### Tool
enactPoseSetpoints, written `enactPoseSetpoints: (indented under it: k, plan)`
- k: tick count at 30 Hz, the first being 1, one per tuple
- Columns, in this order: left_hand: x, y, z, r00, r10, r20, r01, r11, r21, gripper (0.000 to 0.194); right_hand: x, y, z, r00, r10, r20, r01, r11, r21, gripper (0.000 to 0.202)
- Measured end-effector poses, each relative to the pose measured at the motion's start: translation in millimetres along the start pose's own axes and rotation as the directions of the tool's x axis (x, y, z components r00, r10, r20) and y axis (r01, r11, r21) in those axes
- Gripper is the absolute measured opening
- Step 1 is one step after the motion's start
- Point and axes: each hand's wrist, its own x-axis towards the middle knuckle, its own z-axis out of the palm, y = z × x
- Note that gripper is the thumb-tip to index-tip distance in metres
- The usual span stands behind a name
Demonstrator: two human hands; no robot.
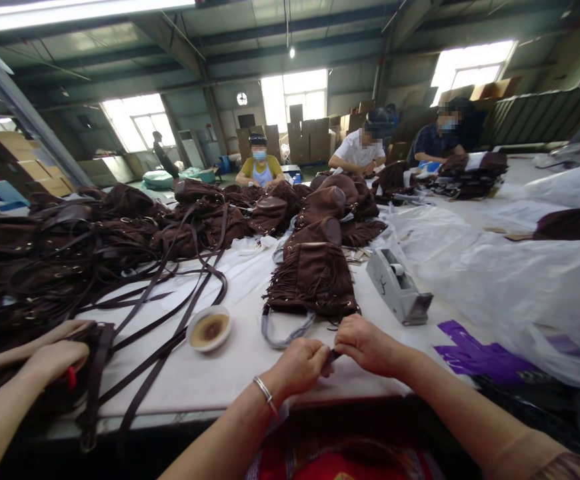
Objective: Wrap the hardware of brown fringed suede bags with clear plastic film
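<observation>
Near the table's front edge, my left hand (303, 365), with a silver bangle on the wrist, is closed with thumb and fingers pinched. My right hand (367, 343) is closed just beside it. Between the two is a small dark strip (334, 355), gripped from both sides; its exact kind is mostly hidden by my fingers. Right beyond my hands lies a dark brown fringed bag (315, 277) with metal eyelets along its near edge. A grey wrapped handle (283, 337) loops out from it toward me.
A bowl of brownish paste (210, 329) stands left, beside long brown straps (163, 350). A tape dispenser (399, 287) stands right, near plastic sheeting (510, 287) and a purple packet (480, 353). Brown bags (95, 227) pile up at left. A co-worker's hands (53, 363) handle a bag; others sit opposite.
</observation>
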Motion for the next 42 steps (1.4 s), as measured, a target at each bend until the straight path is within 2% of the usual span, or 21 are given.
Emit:
enactPoseSetpoints:
  k: [4,8,11,14,17,19,20,22,24,25,26,30,33,37,40,42]
  plan:
    - [9.5,3.4,1.5,1.0,-0.024,-0.019,0.024,0.999,0.022,0.051,0.5,-4.6,5.8,1.0,0.001,-0.018,-0.001,1.0,-0.03,0.028]
    - [14.9,1.0,-0.7,0.996,-0.025,-0.086,0.034,0.994,0.108,0.054,-7.5,14.8,-7.3,0.999,0.017,-0.047,-0.018,1.0,-0.02,0.019]
    - [17.1,1.4,-2.0,0.989,-0.039,-0.142,0.068,0.977,0.2,0.054,-12.0,28.6,-10.9,0.994,0.06,-0.096,-0.065,0.997,-0.048,0.021]
    - [21.4,8.5,1.1,0.991,-0.031,-0.134,0.073,0.944,0.322,0.05,-9.1,26.6,3.9,0.987,0.098,-0.128,-0.105,0.993,-0.052,0.024]
    - [26.4,15.3,5.3,0.987,-0.034,-0.155,0.098,0.9,0.425,0.047,-5.7,17.7,23.3,0.978,0.088,-0.189,-0.086,0.996,0.022,0.025]
    - [28.4,14.7,6.5,0.981,-0.046,-0.19,0.133,0.869,0.476,0.046,-9.1,18.4,28.9,0.949,0.133,-0.287,-0.101,0.987,0.124,0.024]
    - [28.8,12.9,6.7,0.978,-0.049,-0.202,0.146,0.855,0.497,0.046,-12.8,21.7,29.1,0.92,0.197,-0.339,-0.144,0.974,0.175,0.023]
    - [29.0,8.4,7.3,0.976,-0.055,-0.212,0.161,0.834,0.528,0.046,-22.0,31.2,26.7,0.834,0.389,-0.392,-0.302,0.915,0.266,0.02]
    - [29.6,6.0,9.7,0.972,-0.062,-0.227,0.181,0.816,0.549,0.046,-29.6,38.1,25.0,0.755,0.557,-0.347,-0.447,0.824,0.349,0.019]
    - [30.4,6.4,11.8,0.97,-0.066,-0.236,0.191,0.808,0.558,0.047,-31.4,38.5,25.5,0.742,0.599,-0.301,-0.478,0.788,0.388,0.018]
    - [31.4,7.8,14.2,0.967,-0.072,-0.246,0.204,0.798,0.567,0.047,-31.8,36.5,27.0,0.745,0.613,-0.262,-0.479,0.766,0.428,0.018]
    - [37.6,18.1,23.5,0.965,-0.117,-0.237,0.243,0.741,0.626,0.042,-22.7,14.2,38.8,0.808,0.557,-0.189,-0.383,0.742,0.55,0.02]
    - [44.1,23.3,25.9,0.966,-0.153,-0.206,0.252,0.727,0.639,0.037,-18.1,3.8,45.3,0.826,0.546,-0.141,-0.346,0.689,0.636,0.019]
    - [52.6,25.9,25.5,0.966,-0.143,-0.217,0.246,0.773,0.585,0.048,-23.4,9.3,47.8,0.807,0.581,-0.108,-0.354,0.622,0.698,0.02]
    - [50.8,25.2,25.2,0.981,-0.086,-0.175,0.166,0.835,0.524,0.048,-28.7,15.7,45.9,0.769,0.614,-0.179,-0.392,0.673,0.627,0.017]
    - [43.9,22.2,24.6,0.983,-0.073,-0.17,0.147,0.864,0.482,0.042,-29.8,19.1,43.4,0.733,0.64,-0.23,-0.434,0.7,0.566,0.015]
